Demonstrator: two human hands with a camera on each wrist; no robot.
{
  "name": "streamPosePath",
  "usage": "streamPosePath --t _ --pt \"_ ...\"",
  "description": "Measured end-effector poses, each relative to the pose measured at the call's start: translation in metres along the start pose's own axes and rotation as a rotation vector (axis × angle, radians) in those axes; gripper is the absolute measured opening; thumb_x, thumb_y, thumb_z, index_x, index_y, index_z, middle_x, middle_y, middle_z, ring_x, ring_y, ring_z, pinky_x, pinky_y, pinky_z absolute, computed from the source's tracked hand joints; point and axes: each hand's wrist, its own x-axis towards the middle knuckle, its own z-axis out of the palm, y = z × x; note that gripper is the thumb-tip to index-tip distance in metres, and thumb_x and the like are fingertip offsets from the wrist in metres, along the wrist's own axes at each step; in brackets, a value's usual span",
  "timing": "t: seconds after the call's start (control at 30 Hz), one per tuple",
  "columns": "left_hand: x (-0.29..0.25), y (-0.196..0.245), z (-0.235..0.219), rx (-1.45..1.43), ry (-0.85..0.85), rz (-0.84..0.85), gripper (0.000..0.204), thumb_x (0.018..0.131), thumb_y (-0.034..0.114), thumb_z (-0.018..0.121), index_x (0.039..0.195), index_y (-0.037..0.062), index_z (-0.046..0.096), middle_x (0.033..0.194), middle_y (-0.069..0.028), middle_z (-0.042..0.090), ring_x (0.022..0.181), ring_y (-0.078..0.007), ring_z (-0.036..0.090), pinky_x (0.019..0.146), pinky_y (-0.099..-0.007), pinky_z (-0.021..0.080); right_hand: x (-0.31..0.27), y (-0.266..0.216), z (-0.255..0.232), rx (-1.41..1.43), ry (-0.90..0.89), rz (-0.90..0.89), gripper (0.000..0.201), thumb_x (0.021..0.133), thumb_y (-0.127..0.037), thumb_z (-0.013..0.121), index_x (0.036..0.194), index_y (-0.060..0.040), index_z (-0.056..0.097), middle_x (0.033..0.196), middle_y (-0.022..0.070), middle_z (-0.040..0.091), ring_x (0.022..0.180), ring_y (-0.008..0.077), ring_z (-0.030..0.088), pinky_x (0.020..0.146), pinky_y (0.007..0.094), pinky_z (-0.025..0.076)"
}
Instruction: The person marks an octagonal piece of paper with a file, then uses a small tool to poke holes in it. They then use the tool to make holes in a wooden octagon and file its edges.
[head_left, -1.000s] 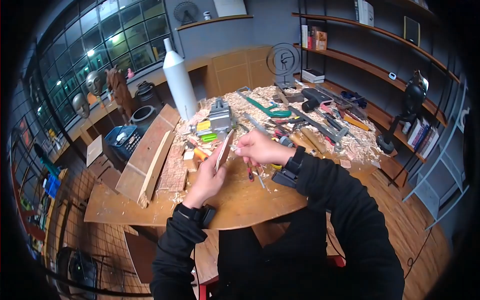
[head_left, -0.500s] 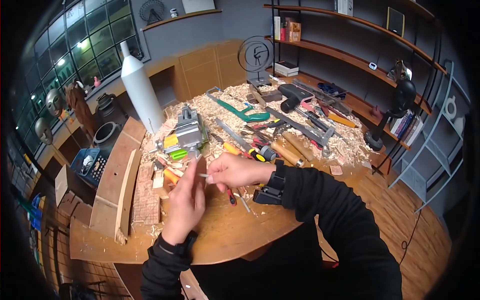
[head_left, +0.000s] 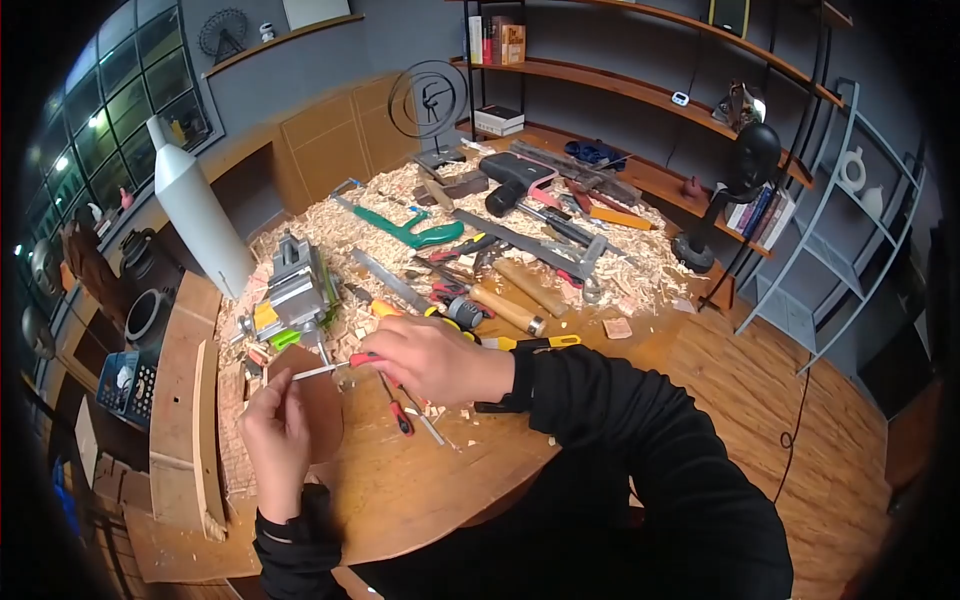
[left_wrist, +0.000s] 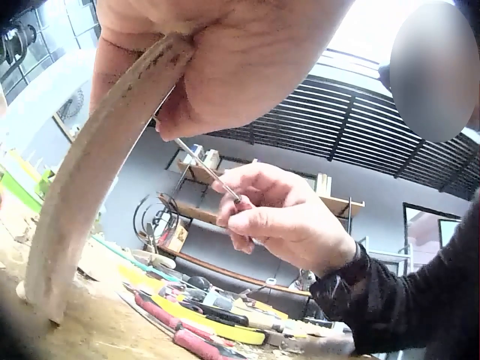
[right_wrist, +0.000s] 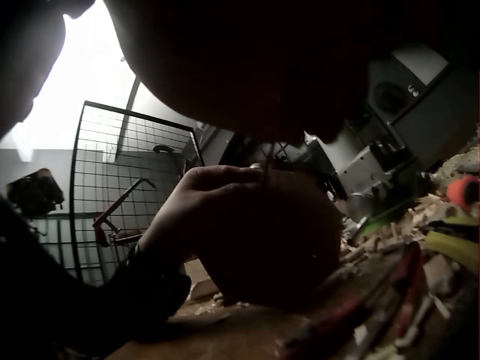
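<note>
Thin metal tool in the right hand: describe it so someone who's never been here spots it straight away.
Start at the wooden table, heaped with shavings, and find the right hand above its near side. From that hand the thin metal tool runs toward the left hand. Red by the right fingertips, it is held up, while other red-handled tools lie on the table.

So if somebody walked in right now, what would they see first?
Probably the pale wood shavings spread across the back of the table, with a green-handled saw among them. Next, the tall white bottle shape at the back left. Up front, the left hand holds a wooden piece and the right hand grips a red-handled tool.
</note>
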Motion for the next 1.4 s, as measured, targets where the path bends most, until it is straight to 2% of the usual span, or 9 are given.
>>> streamPosePath --t 0.1,0.3,0.47,0.6,0.73,0.93,1.07,1.13,1.4 --pt "0.004 0.009 0.001 -0.003 -0.012 -0.068 0.02 0.086 0.0 0.064 0.105 -0.0063 0.068 0.083 -0.0233 0.067 0.072 -0.0307 0.068 0.066 -0.0353 0.052 0.001 0.004 0.0 0.008 0.128 -0.097 0.016 0.089 -0.014 0.065 0.102 -0.0041 0.062 0.083 0.0129 0.059 0.076 0.0329 0.06 0.066 0.0418 0.048" --pt "0.011 0.013 0.005 0.147 -0.073 -0.025 0.021 0.085 0.002 0.065 0.104 -0.0061 0.069 0.082 -0.0233 0.067 0.072 -0.0325 0.068 0.064 -0.0354 0.052 0.007 0.012 0.003 0.289 0.031 0.467 0.026 0.093 -0.022 0.065 0.076 -0.0033 0.059 0.066 0.0183 0.057 0.068 0.0379 0.06 0.062 0.0462 0.046" --pt "0.006 0.007 0.008 0.089 0.008 0.206 0.051 0.083 0.0 0.061 0.133 -0.0037 0.051 0.087 -0.021 0.066 0.063 -0.0307 0.062 0.06 -0.0372 0.051 -0.01 0.016 0.019 0.139 0.18 0.196 0.022 0.091 -0.013 0.064 0.11 -0.0049 0.056 0.089 0.0145 0.063 0.08 0.0363 0.063 0.07 0.0411 0.049" --pt "-0.002 0.019 0.005 -0.07 -0.037 -0.09 0.063 0.082 -0.002 0.057 0.142 -0.0065 0.037 0.104 -0.0235 0.067 0.081 -0.0213 0.067 0.069 -0.0327 0.052 -0.018 0.012 0.02 0.15 0.179 0.244 0.016 0.093 -0.014 0.063 0.104 -0.0036 0.058 0.083 0.013 0.062 0.076 0.0304 0.064 0.065 0.038 0.049" --pt "-0.012 0.005 0.013 -0.258 -0.007 -0.122 0.057 0.085 -0.003 0.054 0.139 -0.0104 0.039 0.118 -0.0189 0.063 0.104 -0.014 0.062 0.089 -0.0252 0.048 -0.015 0.003 0.009 0.235 -0.017 0.447 0.017 0.096 -0.019 0.062 0.097 -0.0014 0.06 0.079 0.0119 0.061 0.071 0.0245 0.064 0.06 0.033 0.047" --pt "-0.008 0.011 0.008 -0.541 -0.1 -0.36 0.049 0.086 -0.004 0.051 0.135 -0.0085 0.046 0.115 -0.0116 0.064 0.102 -0.0134 0.061 0.089 -0.0266 0.048 -0.013 0.003 0.024 0.322 0.313 0.318 0.016 0.096 -0.018 0.062 0.096 -0.0023 0.06 0.08 0.0117 0.062 0.071 0.026 0.064 0.06 0.034 0.047" --pt "-0.01 0.011 0.008 -0.541 -0.164 -0.421 0.045 0.087 -0.004 0.052 0.132 -0.0066 0.05 0.113 -0.0093 0.065 0.101 -0.0127 0.06 0.089 -0.0266 0.046 -0.016 0.012 0.013 0.098 0.192 0.159 0.015 0.096 -0.017 0.061 0.098 -0.0022 0.059 0.08 0.0123 0.062 0.071 0.0292 0.063 0.061 0.0351 0.047" --pt "-0.011 0.015 0.008 -0.554 -0.149 -0.432 0.045 0.087 -0.003 0.053 0.133 -0.0055 0.05 0.114 -0.0087 0.065 0.102 -0.0122 0.059 0.089 -0.027 0.046 -0.016 0.005 0.006 0.217 -0.036 0.456 0.016 0.096 -0.017 0.06 0.099 -0.0023 0.058 0.081 0.0131 0.062 0.072 0.0319 0.062 0.062 0.0369 0.048" --pt "-0.012 0.014 0.007 -0.502 -0.171 -0.378 0.045 0.088 -0.002 0.052 0.133 -0.0048 0.05 0.115 -0.0093 0.064 0.102 -0.0131 0.06 0.091 -0.0271 0.046 -0.015 0.007 0.014 0.192 0.14 0.266 0.015 0.094 -0.017 0.063 0.099 -0.003 0.06 0.084 0.0146 0.061 0.074 0.0328 0.061 0.066 0.0388 0.048"
